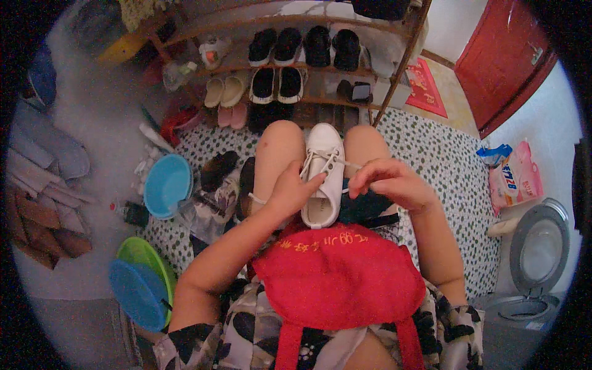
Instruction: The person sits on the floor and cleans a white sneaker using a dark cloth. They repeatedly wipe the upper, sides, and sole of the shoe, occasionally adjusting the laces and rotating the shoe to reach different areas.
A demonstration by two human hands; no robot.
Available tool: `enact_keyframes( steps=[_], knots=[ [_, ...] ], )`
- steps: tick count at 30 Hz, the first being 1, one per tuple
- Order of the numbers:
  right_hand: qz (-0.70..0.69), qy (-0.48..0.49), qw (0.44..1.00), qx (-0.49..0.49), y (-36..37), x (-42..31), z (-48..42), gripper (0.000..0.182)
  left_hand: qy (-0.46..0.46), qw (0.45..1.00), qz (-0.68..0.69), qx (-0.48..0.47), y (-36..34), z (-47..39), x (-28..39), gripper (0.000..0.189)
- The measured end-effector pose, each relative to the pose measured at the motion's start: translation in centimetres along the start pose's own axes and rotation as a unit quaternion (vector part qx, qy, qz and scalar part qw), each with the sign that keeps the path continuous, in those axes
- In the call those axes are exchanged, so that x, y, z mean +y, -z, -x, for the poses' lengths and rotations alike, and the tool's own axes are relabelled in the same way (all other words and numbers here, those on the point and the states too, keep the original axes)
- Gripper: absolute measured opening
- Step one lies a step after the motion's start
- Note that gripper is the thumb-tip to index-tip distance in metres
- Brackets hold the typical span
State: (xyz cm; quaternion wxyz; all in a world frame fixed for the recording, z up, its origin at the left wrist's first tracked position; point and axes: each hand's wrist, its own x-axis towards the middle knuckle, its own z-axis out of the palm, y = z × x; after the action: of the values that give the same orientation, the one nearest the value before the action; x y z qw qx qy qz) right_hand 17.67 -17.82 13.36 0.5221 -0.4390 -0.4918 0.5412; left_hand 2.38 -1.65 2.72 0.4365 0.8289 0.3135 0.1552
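Observation:
A white lace-up shoe rests between my bare knees, toe pointing away and its opening towards me. My left hand grips the shoe's left side, its thumb lying over the eyelets. From the right row of eyelets a white shoelace runs, seemingly taut, into the bent fingers of my right hand, which is raised just off the shoe. Its fingertips are partly hidden. Another lace end sticks out left of my left wrist. A red apron bearing writing covers my lap behind the heel.
Ahead stands a wooden shoe rack with several shoes. To the left are a blue basin, a dark bottle and green and blue basins. A pink package and a grey round-lidded appliance stand at right, near a red door.

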Motion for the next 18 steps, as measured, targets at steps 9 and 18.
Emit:
enact_keyframes(
  steps=[9,18],
  knots=[
    [-0.203,0.145,0.967,0.046,2.3,0.7,3.0,0.037,-0.261,0.939,-0.223,0.001,7.1,3.2,5.5,0.044],
    [-0.180,0.218,0.942,0.183,1.5,-0.9,2.1,0.019,-0.528,0.654,0.343,-0.418,18.8,11.0,17.5,0.036]
  ],
)
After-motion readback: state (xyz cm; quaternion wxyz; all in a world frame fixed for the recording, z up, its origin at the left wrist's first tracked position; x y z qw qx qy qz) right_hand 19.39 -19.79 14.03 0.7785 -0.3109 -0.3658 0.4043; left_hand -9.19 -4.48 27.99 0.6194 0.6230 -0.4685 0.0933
